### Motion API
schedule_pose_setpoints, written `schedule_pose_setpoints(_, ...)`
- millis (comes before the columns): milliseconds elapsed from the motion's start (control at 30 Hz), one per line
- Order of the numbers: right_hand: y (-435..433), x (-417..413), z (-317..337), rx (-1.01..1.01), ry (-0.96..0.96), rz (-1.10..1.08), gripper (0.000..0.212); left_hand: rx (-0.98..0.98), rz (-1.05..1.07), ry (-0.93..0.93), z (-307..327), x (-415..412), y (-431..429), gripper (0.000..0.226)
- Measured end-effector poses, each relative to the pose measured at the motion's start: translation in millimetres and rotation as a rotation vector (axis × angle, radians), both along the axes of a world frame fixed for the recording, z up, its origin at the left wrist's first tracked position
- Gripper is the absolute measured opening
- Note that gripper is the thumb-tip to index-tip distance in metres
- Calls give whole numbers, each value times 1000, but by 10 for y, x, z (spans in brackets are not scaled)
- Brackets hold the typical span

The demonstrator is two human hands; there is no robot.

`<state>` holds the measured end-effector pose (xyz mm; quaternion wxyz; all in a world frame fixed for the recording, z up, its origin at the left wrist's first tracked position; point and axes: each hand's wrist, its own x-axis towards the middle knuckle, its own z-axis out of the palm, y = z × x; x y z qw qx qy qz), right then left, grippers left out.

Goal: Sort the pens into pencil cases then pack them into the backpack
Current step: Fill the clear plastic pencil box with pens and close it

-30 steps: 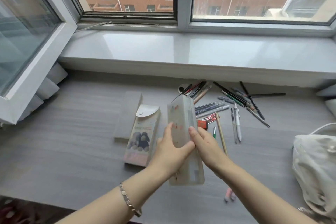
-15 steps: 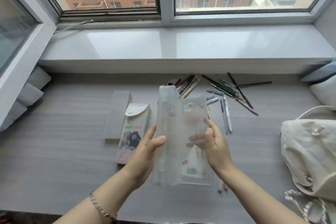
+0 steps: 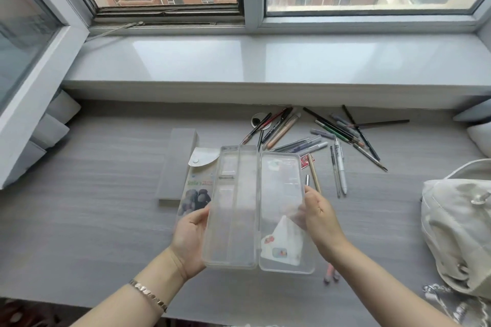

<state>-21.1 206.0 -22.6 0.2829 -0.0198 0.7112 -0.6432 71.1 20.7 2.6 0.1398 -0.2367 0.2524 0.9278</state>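
Observation:
I hold a clear plastic pencil case (image 3: 247,207) spread wide open above the grey desk. My left hand (image 3: 190,236) grips its left half, which has moulded compartments. My right hand (image 3: 320,216) grips the right half, the lid, which bears stickers. Nothing lies inside it. A scatter of pens and pencils (image 3: 326,138) lies on the desk beyond the case. A printed pencil case (image 3: 198,183) with a white snap flap lies to the left, partly behind the clear one. A cream backpack (image 3: 459,231) sits at the right edge.
A flat grey box (image 3: 176,164) lies left of the printed case. A pink object (image 3: 330,275) pokes out under my right forearm. A white windowsill (image 3: 265,61) runs behind the desk. An open window sash (image 3: 32,66) juts in at the left. Cushions (image 3: 478,130) sit at the far right.
The clear case went from closed and upright to fully opened flat between my hands. My hands moved apart to its two outer edges.

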Motion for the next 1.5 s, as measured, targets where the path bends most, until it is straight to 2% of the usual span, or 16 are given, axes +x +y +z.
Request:
schedule_pose_setpoints(67, -47, 14, 4, -54, -32, 28, 30, -160, 21, -197, -112, 10, -139, 63)
schedule_pose_setpoints(167, -146, -73, -8, -43, -61, 83, 30, -374, 14, -319, -134, -41, -289, 82)
schedule_pose_setpoints(200, -154, -140, -60, 59, 3, 82, 33, -403, 12, -332, -99, -68, -302, 74)
schedule_pose_setpoints(333, -162, -568, -322, 723, 584, 217, 35, -468, 29, -273, -11, -169, -380, 51)
schedule_pose_setpoints(433, -244, -783, -387, 961, 635, 453, 52, -614, 70, -192, 40, -213, -329, 29)
schedule_pose_setpoints(567, -299, -870, -396, 1138, 778, 686, 33, -812, 105, -162, 38, -241, -356, 43)
schedule_pose_setpoints(633, -261, -871, -337, 1042, 762, 569, 32, -856, 87, -188, -26, -242, -387, 32)
schedule_pose_setpoints(733, -229, -819, -38, 674, 610, 269, 36, -810, 49, -175, -77, -229, -341, 20)
schedule_pose_setpoints(867, -210, -553, 429, 386, 623, 445, 37, -887, -49, -178, -85, -254, -100, 50)
schedule_pose_setpoints(933, -221, -346, 487, 389, 846, 607, 35, -927, -94, -159, -94, -257, 50, 79)
schedule_pose_setpoints(1000, -255, -215, 399, 472, 992, 718, 49, -937, -123, -145, -101, -275, 188, 63)
schedule_pose_setpoints(1067, -283, -157, 362, 522, 948, 688, 58, -913, -135, -147, -92, -258, 281, 33)
schedule_pose_setpoints(1100, -272, -132, 356, 488, 907, 658, 55, -920, -142, -151, -99, -243, 309, 31)
schedule_pose_setpoints(1233, -214, 24, 329, 322, 815, 620, 44, -944, -122, -138, -127, -188, 347, 37)
schedule_pose_setpoints(1367, -157, 139, 199, 288, 814, 500, 41, -956, -81, -113, -149, -153, 416, 56)
schedule_pose_setpoints(1500, -162, 211, 190, 178, 780, 320, 14, -988, -48, -57, -120, -142, 493, 52)
